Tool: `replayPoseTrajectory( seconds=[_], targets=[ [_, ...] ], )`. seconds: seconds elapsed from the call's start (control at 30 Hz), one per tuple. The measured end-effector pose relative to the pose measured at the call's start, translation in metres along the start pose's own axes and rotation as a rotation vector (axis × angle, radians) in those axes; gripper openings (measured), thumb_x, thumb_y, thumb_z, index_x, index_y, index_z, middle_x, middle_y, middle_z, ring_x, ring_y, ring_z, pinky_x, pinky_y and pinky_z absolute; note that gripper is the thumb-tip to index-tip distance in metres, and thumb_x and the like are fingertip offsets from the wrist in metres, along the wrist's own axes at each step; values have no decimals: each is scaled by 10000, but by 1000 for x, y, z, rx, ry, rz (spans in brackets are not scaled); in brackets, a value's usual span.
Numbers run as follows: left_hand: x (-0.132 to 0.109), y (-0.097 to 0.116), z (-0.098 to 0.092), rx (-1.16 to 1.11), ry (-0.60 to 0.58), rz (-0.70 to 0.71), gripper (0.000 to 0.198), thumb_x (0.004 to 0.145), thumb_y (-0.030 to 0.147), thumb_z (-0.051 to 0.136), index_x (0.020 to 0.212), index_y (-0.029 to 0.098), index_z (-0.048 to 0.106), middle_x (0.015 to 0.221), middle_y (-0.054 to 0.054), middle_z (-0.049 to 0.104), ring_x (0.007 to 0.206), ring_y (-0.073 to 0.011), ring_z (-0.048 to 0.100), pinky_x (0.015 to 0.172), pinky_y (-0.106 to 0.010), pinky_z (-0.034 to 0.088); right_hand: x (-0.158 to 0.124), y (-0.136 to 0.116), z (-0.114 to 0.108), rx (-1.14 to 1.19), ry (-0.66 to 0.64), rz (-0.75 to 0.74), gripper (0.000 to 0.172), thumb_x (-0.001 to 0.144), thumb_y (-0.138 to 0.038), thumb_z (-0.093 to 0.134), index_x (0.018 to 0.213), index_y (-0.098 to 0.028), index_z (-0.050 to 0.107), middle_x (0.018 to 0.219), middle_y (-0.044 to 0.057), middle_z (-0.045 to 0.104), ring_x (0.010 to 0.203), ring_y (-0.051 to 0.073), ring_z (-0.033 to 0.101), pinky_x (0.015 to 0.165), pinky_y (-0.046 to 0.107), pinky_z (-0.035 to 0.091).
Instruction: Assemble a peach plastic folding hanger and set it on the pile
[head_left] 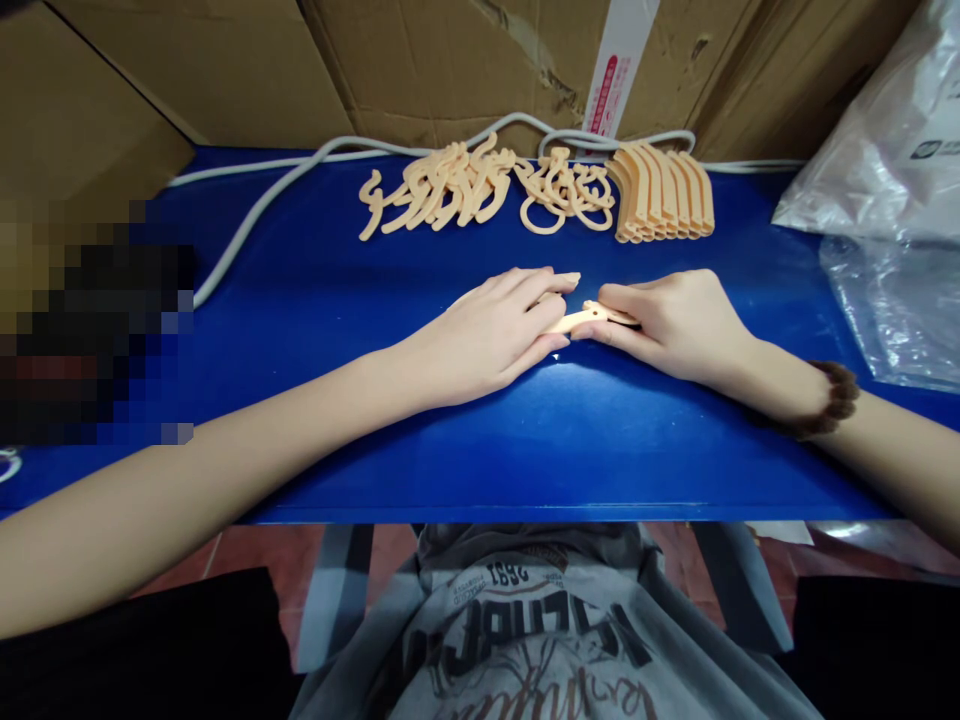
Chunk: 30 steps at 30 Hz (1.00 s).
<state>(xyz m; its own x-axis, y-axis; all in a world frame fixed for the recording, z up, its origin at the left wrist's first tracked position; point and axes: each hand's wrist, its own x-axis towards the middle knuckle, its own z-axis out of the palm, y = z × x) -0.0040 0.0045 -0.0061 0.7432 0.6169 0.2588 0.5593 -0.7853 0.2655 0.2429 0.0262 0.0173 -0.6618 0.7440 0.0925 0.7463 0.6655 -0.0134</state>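
My left hand [499, 325] lies palm down over the blue table, its fingers curled round a cream plastic hanger arm [574, 320]. One end of this arm shows between my hands, with a small dark hole in it. My right hand [679, 320] pinches that end between thumb and fingers. A small dark edge shows under the right fingers; what it belongs to I cannot make out. Most of what the left hand covers is hidden. Beyond my hands lie a pile of curved cream arms [442, 185], several ring-shaped hook pieces [546, 215] and a neat row of hollow curved arms [664, 195].
A white cable [262, 205] runs along the back of the blue table [480, 460]. Cardboard [450, 70] stands behind it. Clear plastic bags [885, 210] lie at the right. A blurred-out dark object [97, 350] is at the left. The table's front edge is near my body.
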Motion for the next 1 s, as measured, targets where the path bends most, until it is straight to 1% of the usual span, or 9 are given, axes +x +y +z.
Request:
replayPoseTrajectory(
  seconds=[0.27,0.4,0.57,0.8,1.0],
  targets=[
    [0,0,0,12,-1,6,386,1134,353,387,1302,106,631,1624,-191,517,1507,-357,475,1247,-555,408,0,-1,-1,4,-7,-9,782,1033,-790,143,783,-218,614,632,84,625,590,204,537,574,319,218],
    [0,1,-1,8,-8,2,380,1136,351,379,1278,108,635,1627,-191,512,1513,-358,470,1252,-547,402,0,0,-1,1,-14,-15,816,1018,-812,104,774,-217,607,626,86,620,587,205,532,570,319,218],
    [0,1,-1,11,-15,8,370,1138,353,371,1267,126,634,1621,-195,513,1511,-350,473,1249,-554,400,0,0,-1,7,-1,-31,826,1001,-839,111,749,-220,596,617,81,609,570,198,512,564,314,210],
    [0,-1,-1,53,-34,35,358,1116,341,448,1270,75,632,1620,-220,504,1496,-385,477,1247,-546,404,1,0,-1,14,-18,-33,851,988,-849,59,751,-217,577,616,81,595,568,191,493,566,312,211],
    [0,-1,0,40,-31,23,362,1118,365,446,1294,104,625,1631,-203,498,1501,-367,470,1244,-555,402,2,1,0,22,-6,-46,834,1005,-835,92,756,-211,587,606,71,581,560,186,486,567,309,210]
  ],
)
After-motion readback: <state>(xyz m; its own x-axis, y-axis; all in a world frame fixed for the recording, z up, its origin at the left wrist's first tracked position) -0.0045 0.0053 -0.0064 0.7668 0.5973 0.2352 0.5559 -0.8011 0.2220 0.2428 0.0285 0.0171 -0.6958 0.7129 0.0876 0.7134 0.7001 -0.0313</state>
